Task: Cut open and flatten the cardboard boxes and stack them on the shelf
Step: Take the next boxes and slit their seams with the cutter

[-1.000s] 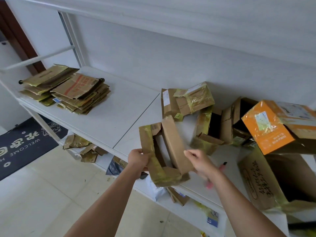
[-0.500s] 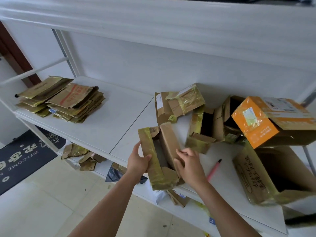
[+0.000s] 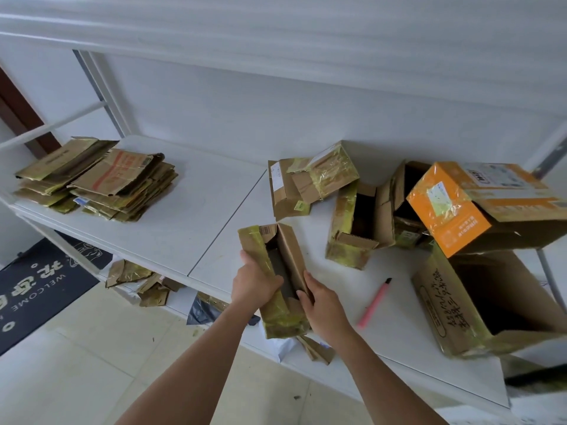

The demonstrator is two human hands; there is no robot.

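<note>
Hands: 2, left hand (image 3: 254, 283) | right hand (image 3: 322, 305) | small box (image 3: 277, 280): 1, held.

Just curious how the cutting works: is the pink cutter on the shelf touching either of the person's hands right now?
Apart. The head view shows the pink cutter lying alone on the shelf, with bare shelf between it and the right hand.

The small box (image 3: 277, 280) gripped by both hands was brown cardboard wrapped in yellowish-green tape; the cutter (image 3: 374, 303) just right of the right hand (image 3: 322, 308) was pink with a black tip; the box (image 3: 478, 207) farther right was orange and brown; the shelf (image 3: 171, 216) was white; the mat (image 3: 40, 286) below left of the left hand (image 3: 253, 285) was dark with white lettering.
</note>
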